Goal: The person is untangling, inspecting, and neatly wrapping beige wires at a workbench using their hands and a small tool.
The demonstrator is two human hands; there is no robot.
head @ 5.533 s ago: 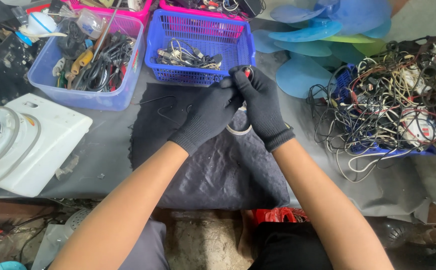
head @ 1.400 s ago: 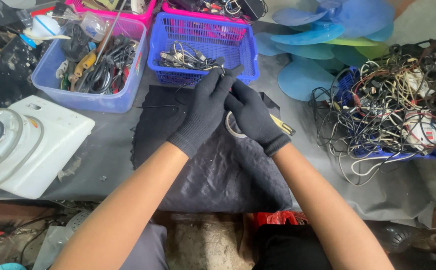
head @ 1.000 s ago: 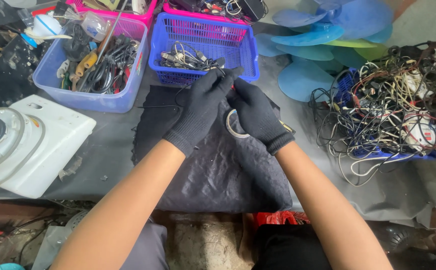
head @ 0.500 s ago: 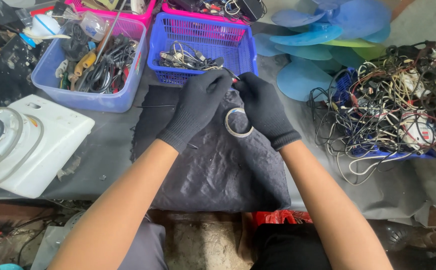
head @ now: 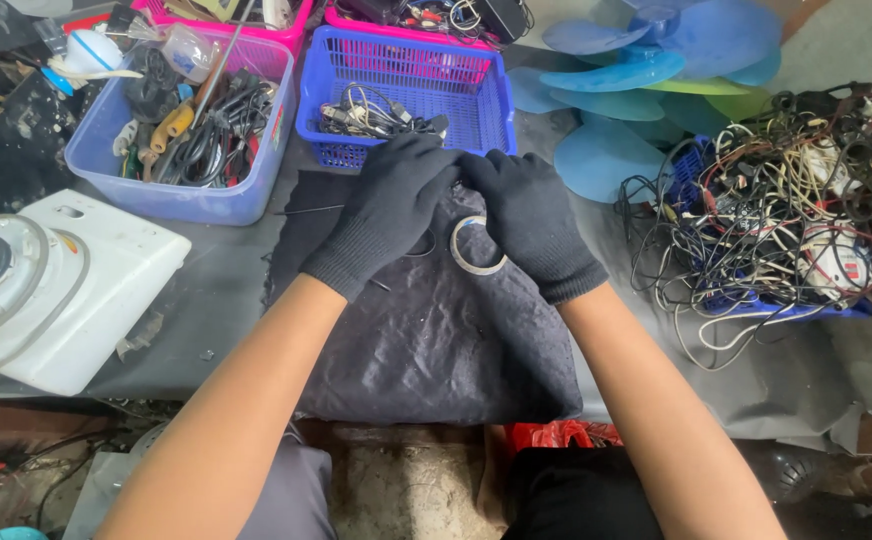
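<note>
Both my hands wear black knit gloves and meet fingertip to fingertip over a crumpled black cloth (head: 436,340). My left hand (head: 386,210) is curled, and a thin black wire (head: 306,210) runs out from under it to the left. My right hand (head: 526,220) pinches at the same spot; the piece between the fingertips is mostly hidden. A grey ring of tape (head: 478,246) lies flat on the cloth just below and between the two hands.
A blue basket (head: 476,100) with cables stands just beyond the hands, and a pale blue tub (head: 186,195) of tools at the far left. A white appliance (head: 46,290) sits at the left. At the right lie a heap of tangled wires (head: 786,200) and blue fan blades (head: 596,160).
My hands have stayed joined and shifted slightly toward the blue basket. The right hand has moved off the tape ring, which now lies uncovered on the cloth.
</note>
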